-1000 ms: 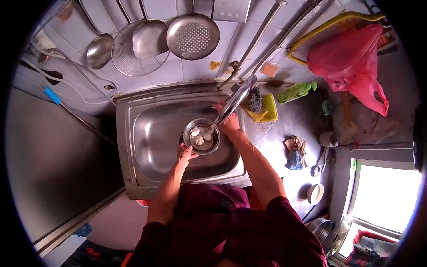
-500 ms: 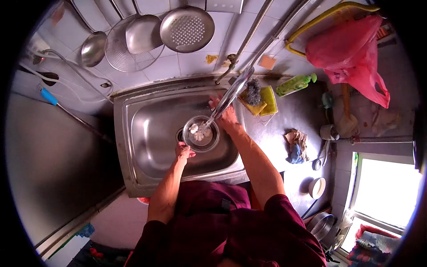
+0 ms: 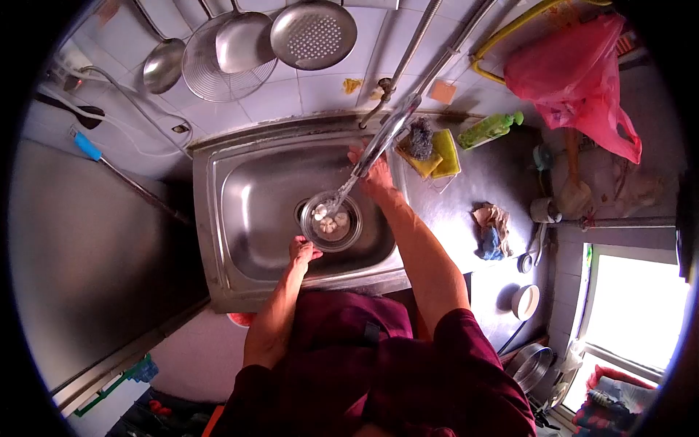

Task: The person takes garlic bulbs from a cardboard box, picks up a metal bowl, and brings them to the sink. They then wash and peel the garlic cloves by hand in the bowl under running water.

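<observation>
A round, shiny bowl (image 3: 357, 227) sits in the steel sink (image 3: 251, 251) beside the drain. In it are several whitish pieces that look like garlic cloves (image 3: 329, 225). Water runs from the faucet (image 3: 380, 146) into the bowl. My left hand (image 3: 303, 251) is closed on the bowl's near-left rim, fingertips against its edge. My right hand (image 3: 377, 178) reaches behind the faucet spout, its fingers showing on one side and its palm on the other. It appears to grip the spout, which hides part of the fingers.
Right of the sink are a steel scourer (image 3: 420, 138), a yellow-green sponge (image 3: 445, 153), a green bottle (image 3: 490, 131), a crumpled rag (image 3: 493, 229) and a white bowl (image 3: 524, 302). A pink plastic bag (image 3: 568, 73) hangs above. A skimmer (image 3: 314, 35) and other utensils hang on the wall.
The view has shifted slightly. Water now lands nearer the bowl's far-left side, and the white pieces show more clearly. Both hands keep about the same places.
</observation>
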